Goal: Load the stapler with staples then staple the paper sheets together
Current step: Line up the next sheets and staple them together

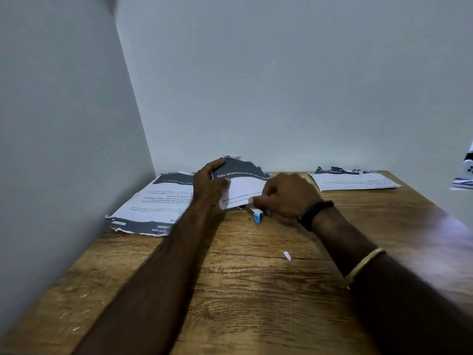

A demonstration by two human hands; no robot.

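Note:
A bundle of printed paper sheets (243,187), white with a dark torn band, is lifted off the far middle of the wooden table (245,290). My left hand (210,187) grips its left edge. My right hand (286,198) is closed over a small stapler (256,216) with a blue end, which sticks out under the sheets' lower edge. Most of the stapler is hidden by my hand and the paper.
More printed sheets (151,208) lie flat at the far left by the wall. Another sheet (353,180) lies at the far right. A small white paper scrap (287,254) sits mid-table. A white and blue object (467,175) shows at the right edge.

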